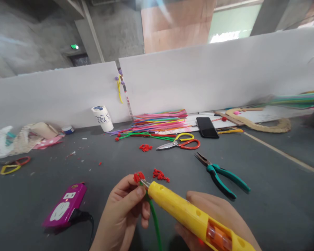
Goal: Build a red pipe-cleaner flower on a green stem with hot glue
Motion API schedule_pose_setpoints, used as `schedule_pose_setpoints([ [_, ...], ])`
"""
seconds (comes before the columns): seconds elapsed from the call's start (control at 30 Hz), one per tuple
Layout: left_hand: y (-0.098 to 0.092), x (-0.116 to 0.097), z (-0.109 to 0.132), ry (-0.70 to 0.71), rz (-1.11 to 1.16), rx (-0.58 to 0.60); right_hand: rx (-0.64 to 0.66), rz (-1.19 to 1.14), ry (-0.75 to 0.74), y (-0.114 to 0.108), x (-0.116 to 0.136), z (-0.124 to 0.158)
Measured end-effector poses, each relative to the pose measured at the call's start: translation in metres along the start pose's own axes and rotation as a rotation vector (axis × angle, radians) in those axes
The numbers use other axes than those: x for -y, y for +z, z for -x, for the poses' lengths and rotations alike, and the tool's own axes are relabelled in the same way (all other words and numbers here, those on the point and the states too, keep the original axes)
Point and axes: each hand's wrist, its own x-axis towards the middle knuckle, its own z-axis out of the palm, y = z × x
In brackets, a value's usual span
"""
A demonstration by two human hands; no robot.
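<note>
Between the thumb and fingers of my left hand (127, 204) is a green pipe cleaner stem (155, 219) topped by a small red flower (139, 176). My right hand (214, 212) is wrapped round a yellow hot glue gun (181, 206), partly hidden behind it. The gun's metal nozzle (146, 183) points up and left, at the base of the red flower; whether it touches cannot be made out. Just beyond lies a pile of short red pipe cleaner pieces (161, 175), with another red pile (146, 148) farther back.
Green-handled pliers (222, 174) lie right, scissors (180, 142) behind. A purple power strip (68, 205) with a black cable is at left, more scissors (15, 165) beyond. Farther back are a white cup (102, 118), pipe cleaners (159, 122), a phone (207, 127) and a white partition (199, 80).
</note>
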Motion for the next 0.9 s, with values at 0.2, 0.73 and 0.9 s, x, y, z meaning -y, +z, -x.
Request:
schedule_pose_setpoints([
  [0.2,0.0006,-0.0001,-0.0005,0.005,0.011,-0.004,0.065,0.001,-0.048,0.0005,-0.0028,0.0032],
  [0.73,-0.0029,0.002,-0.0039,0.025,-0.047,-0.019,0.12,-0.095,0.003,0.0037,-0.0064,0.0036],
  [0.9,-0.0075,0.0037,-0.0087,0.251,-0.321,-0.035,0.146,-0.033,0.018,-0.0039,0.0009,0.0011],
])
